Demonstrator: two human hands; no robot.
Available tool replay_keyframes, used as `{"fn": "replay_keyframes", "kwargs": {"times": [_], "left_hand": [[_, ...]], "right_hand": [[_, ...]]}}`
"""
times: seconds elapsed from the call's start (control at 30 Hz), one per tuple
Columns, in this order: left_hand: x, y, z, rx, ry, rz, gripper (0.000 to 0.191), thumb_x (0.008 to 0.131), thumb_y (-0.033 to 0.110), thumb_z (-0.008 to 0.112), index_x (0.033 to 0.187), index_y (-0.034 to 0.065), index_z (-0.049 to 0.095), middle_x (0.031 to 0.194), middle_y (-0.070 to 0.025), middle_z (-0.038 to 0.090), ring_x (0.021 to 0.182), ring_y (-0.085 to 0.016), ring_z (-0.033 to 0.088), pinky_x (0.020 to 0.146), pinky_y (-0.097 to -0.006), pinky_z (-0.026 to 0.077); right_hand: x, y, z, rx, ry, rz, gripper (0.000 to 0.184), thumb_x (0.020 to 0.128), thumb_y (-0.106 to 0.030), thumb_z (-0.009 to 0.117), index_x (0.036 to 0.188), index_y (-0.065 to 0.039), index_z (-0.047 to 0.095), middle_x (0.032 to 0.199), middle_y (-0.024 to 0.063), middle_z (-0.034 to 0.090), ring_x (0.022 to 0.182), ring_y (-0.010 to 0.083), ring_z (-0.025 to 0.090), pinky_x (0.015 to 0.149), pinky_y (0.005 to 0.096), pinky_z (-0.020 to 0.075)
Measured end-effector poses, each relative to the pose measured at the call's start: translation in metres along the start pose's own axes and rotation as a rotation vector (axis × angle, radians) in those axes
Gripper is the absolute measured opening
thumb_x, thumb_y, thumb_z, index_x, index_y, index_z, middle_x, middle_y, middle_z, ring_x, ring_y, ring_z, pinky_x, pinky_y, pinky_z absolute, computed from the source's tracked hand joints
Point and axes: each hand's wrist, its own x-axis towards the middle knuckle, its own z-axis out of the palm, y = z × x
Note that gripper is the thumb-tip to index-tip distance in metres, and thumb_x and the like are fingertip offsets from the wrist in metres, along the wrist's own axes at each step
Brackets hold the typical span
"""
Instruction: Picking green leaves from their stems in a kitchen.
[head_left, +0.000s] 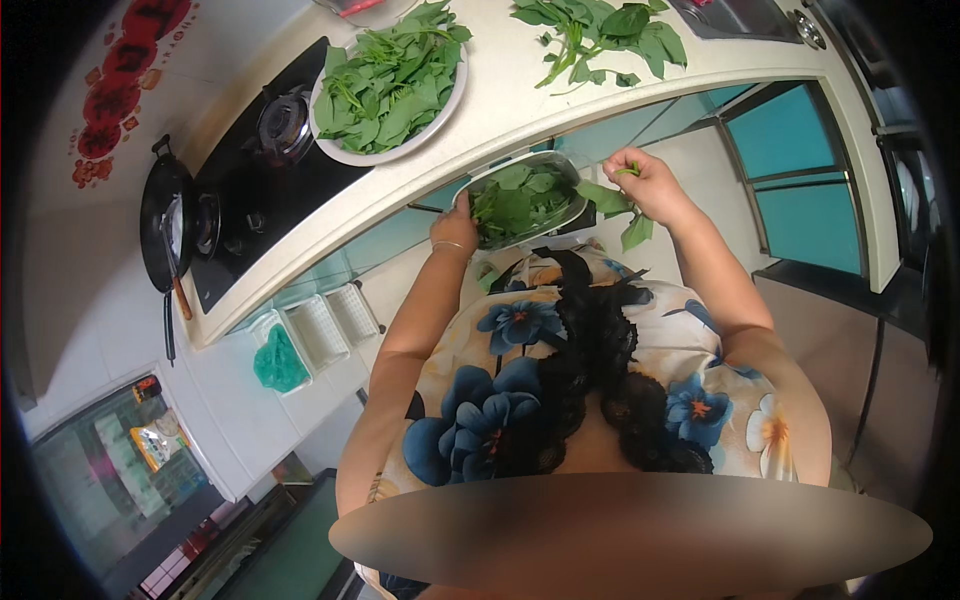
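My left hand (455, 226) grips the rim of a pale bin (517, 241), held tilted below the counter's front edge. Green leaves and stems (529, 195) lie inside it. Just right of the bin, my right hand (651, 184) pinches a green leafy stem (637, 231), whose leaves hang below the fingers and reach toward the bin's rim. On the counter above stands a wide white bowl (442, 126) heaped with picked green leaves (390, 82). A loose pile of leafy stems (600, 37) lies on the countertop to the right of the bowl.
A black gas hob (255, 184) with a wok (166, 225) and a wooden-handled spatula (180, 296) is at the left. A metal sink (742, 19) sits at the far right. On the floor, a white basket rack (319, 330) holds a green plastic bag (279, 364).
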Motion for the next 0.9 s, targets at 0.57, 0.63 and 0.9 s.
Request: {"fn": "replay_keyframes", "kwargs": {"times": [0.57, 0.63, 0.9], "left_hand": [[-0.028, 0.057, -0.101, -1.076, -0.216, 0.171, 0.030, 0.080, 0.014, 0.060, 0.108, 0.0043, 0.056, 0.089, -0.0051, 0.061, 0.079, -0.015, 0.057, 0.075, -0.0239, 0.044], [-0.045, 0.072, -0.128, -1.379, -0.290, 0.191, 0.030, 0.081, 0.013, 0.059, 0.108, 0.0014, 0.055, 0.088, -0.0049, 0.060, 0.076, -0.012, 0.057, 0.073, -0.0212, 0.045], [-0.070, 0.071, -0.155, -1.523, -0.354, 0.124, 0.021, 0.081, 0.013, 0.059, 0.098, 0.0010, 0.057, 0.085, -0.0054, 0.060, 0.073, -0.011, 0.056, 0.068, -0.0226, 0.046]], "right_hand": [[-0.001, -0.019, 0.036, 0.002, -0.078, -0.196, 0.013, 0.077, -0.002, 0.062, 0.090, -0.003, 0.058, 0.080, -0.0005, 0.056, 0.076, 0.0074, 0.050, 0.071, 0.0203, 0.0421], [-0.002, -0.034, 0.040, -0.057, -0.102, -0.256, 0.011, 0.078, -0.003, 0.062, 0.088, -0.003, 0.058, 0.078, -0.0001, 0.057, 0.075, 0.0069, 0.050, 0.069, 0.0206, 0.0425], [0.007, -0.049, 0.054, -0.322, -0.141, -0.668, 0.010, 0.072, -0.002, 0.062, 0.081, -0.005, 0.060, 0.079, 0.0111, 0.059, 0.075, 0.0261, 0.057, 0.067, 0.0316, 0.0453]]}}
